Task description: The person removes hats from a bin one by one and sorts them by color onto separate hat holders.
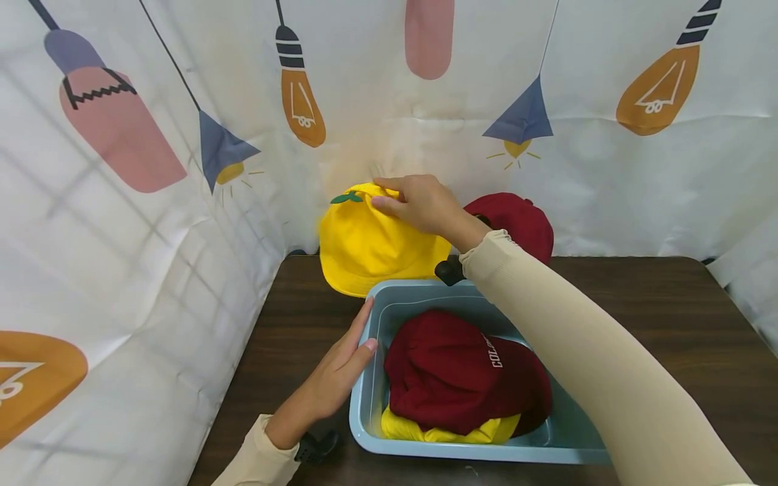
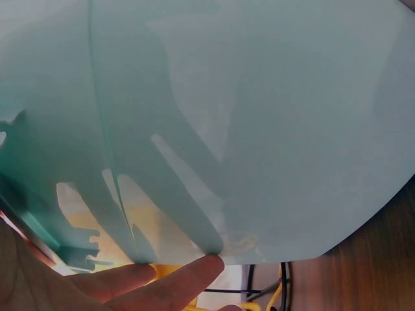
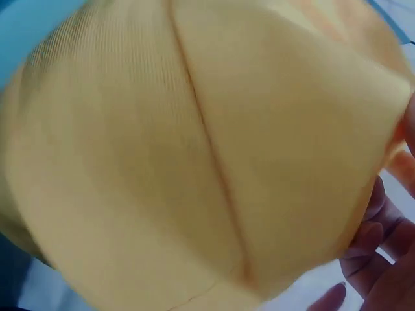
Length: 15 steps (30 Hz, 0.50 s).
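Yellow cap (image 1: 377,246): seen from the head at the back of the worktop (image 1: 656,331), just behind the far left corner of the blue tray (image 1: 480,453), brim towards the tray; cannot tell whether resting or lifted
Green leaf trim (image 1: 348,197): set at the top of the yellow cap's crown
Right grip (image 1: 419,202): clamped on the yellow cap near its top, thumb and index finger pinching the cloth, with a cream sleeve (image 1: 577,344) stretching over the tray's right part
Left grip (image 1: 337,374): straight-fingered, thumb apart – resting against the tray's left rim
Maroon cap (image 1: 450,371): lying inside the tray on yellow fabric (image 1: 498,430), with white lettering (image 1: 493,354) beginning "COL"
Second maroon cap (image 1: 516,219): placed at the back, right of the yellow cap, partly hidden by the right arm
White cloth (image 1: 377,81): hanging behind, printed with orange bulbs (image 1: 304,108) and blue lampshades (image 1: 524,115)
Tray surface: from the left wrist, filling most of the view, pale and streaked with reflections; touched along its lower edge by left fingertips (image 2: 211,262), with dark worktop at right
Cap cloth: from the right wrist, filling most of the view, crossed by one long seam – held at its right margin by curled fingers (image 3: 366,236)
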Each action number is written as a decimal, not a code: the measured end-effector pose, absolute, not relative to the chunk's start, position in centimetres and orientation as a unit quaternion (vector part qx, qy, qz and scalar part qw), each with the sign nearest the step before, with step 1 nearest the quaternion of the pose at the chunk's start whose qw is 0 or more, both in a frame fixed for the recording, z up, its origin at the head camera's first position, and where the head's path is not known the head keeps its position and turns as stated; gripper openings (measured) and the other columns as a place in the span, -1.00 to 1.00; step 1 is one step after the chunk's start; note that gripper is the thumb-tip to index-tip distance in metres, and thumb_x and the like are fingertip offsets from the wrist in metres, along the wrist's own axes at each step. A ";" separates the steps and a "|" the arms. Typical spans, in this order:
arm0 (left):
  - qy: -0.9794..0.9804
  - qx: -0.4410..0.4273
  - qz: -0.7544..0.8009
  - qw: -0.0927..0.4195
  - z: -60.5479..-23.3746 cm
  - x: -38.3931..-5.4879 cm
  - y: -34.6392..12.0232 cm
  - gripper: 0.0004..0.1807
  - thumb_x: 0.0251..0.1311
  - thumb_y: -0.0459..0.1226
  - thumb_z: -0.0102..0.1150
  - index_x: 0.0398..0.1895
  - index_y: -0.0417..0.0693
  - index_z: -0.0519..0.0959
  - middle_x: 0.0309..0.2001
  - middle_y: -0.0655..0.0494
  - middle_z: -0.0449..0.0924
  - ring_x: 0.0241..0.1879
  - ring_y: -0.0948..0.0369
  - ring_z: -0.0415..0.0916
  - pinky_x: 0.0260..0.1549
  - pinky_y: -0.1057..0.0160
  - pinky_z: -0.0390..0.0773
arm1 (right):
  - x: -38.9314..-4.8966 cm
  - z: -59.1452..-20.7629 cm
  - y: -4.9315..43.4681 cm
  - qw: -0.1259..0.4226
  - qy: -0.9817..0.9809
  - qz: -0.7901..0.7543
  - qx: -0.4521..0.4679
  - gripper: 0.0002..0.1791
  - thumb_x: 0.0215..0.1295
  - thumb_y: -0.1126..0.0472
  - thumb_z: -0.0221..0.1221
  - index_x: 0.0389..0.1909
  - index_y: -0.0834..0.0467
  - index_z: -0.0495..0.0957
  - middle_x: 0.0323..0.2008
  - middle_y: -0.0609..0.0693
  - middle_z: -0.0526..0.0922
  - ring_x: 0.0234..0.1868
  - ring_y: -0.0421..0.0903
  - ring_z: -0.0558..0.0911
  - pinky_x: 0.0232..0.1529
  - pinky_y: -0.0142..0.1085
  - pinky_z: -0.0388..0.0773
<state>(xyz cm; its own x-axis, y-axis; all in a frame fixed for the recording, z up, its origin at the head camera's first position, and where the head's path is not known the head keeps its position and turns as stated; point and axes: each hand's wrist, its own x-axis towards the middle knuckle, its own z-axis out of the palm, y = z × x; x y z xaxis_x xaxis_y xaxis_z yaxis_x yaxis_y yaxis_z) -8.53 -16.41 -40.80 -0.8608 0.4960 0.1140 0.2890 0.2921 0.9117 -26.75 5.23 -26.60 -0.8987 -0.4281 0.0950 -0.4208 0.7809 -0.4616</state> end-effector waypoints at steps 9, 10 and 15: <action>0.796 0.244 0.545 0.104 -40.6 -8.4 -16.4 -0.28 0.62 -0.18 -0.24 0.68 0.32 -0.26 0.68 0.19 -0.17 0.54 -0.10 0.13 0.30 -0.31 0.37 | -26.2 -29.2 6.2 0.026 0.937 -0.282 -0.207 -0.28 0.51 -0.28 0.01 0.58 -0.10 0.23 -0.04 0.08 0.63 -0.03 0.02 0.51 0.06 -0.16 0.53; 0.796 0.244 0.545 0.103 -40.6 -8.4 -16.4 -0.28 0.62 -0.18 -0.24 0.68 0.31 -0.26 0.67 0.19 -0.17 0.53 -0.11 0.14 0.29 -0.31 0.38 | -26.2 -29.4 6.3 0.029 0.936 -0.285 -0.203 -0.26 0.51 -0.29 -0.01 0.59 -0.07 0.21 0.07 0.11 0.63 0.03 0.04 0.53 0.13 -0.13 0.54; 0.799 0.240 0.542 0.104 -40.5 -8.4 -16.4 -0.29 0.62 -0.17 -0.24 0.68 0.32 -0.25 0.67 0.20 -0.17 0.54 -0.08 0.14 0.29 -0.29 0.40 | -26.0 -30.1 6.7 0.031 0.936 -0.295 -0.188 -0.21 0.53 -0.31 -0.07 0.59 0.05 0.15 0.40 0.11 0.47 0.24 0.09 0.51 0.36 -0.02 0.45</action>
